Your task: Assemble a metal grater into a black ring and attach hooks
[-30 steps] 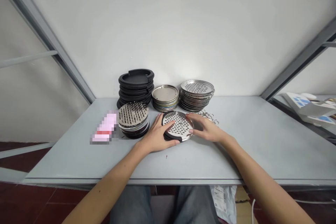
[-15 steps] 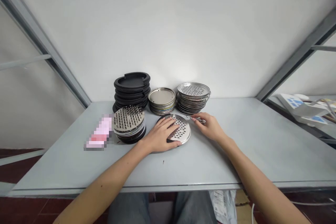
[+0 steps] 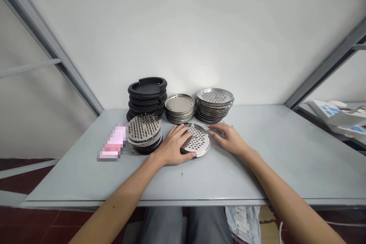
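A round metal grater plate (image 3: 200, 141) with slotted holes lies on the table, a black rim showing along its left side. My left hand (image 3: 175, 145) is closed over that side, its fingers on the top face and its thumb along the near rim, holding the plate down. Just right of the plate, my right hand (image 3: 227, 137) rests on the table. Its thumb and index finger are apart with nothing visible between them. Thin wire rings (image 3: 219, 131) lie under and behind its fingers, partly hidden.
Behind stand a stack of black ring-shaped holders (image 3: 147, 101), a stack of plain metal discs (image 3: 179, 103) and a stack of perforated plates (image 3: 215, 97). Spiked grater discs (image 3: 143, 127) are piled left of my left hand. A pixelated pink item (image 3: 114, 143) lies farther left.
My right thumb and index finger have parted near the wire rings, which now lie by the hand. My left hand stays on the grater plate. The view has shifted slightly.
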A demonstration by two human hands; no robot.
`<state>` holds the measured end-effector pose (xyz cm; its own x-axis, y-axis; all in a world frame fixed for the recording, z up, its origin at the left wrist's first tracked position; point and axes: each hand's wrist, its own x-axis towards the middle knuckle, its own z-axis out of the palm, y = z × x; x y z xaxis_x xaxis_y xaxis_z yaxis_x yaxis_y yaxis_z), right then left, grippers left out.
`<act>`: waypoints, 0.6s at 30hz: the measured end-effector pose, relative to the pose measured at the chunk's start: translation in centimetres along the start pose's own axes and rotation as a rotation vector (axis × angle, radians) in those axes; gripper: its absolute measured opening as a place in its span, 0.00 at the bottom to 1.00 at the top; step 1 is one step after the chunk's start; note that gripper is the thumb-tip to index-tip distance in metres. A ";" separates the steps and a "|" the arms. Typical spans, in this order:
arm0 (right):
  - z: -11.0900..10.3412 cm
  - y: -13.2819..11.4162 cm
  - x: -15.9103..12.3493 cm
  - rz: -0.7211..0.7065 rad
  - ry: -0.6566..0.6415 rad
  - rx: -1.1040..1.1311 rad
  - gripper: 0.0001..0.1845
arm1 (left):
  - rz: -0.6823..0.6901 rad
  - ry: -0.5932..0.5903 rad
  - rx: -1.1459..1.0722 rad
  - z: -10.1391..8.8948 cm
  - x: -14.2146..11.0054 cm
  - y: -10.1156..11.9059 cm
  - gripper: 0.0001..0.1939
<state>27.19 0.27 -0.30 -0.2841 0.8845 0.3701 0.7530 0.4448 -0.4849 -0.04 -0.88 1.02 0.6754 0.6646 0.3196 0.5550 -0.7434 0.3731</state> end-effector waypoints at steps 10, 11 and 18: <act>0.3 -0.9 0.0 -0.071 -0.064 0.037 0.16 | -0.056 -0.076 -0.003 -0.4 -0.1 -0.2 0.37; 0.3 -0.9 0.0 -0.070 -0.061 0.042 0.16 | -0.059 -0.076 -0.001 -0.4 -0.1 -0.2 0.36; 0.5 -0.7 0.1 -0.054 -0.069 0.055 0.16 | -0.072 -0.061 0.020 -0.3 -0.2 -0.1 0.33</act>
<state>26.33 0.10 -0.31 -0.3650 0.8657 0.3426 0.7021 0.4976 -0.5094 -0.34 -0.86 1.17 0.6612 0.7112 0.2387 0.6124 -0.6955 0.3759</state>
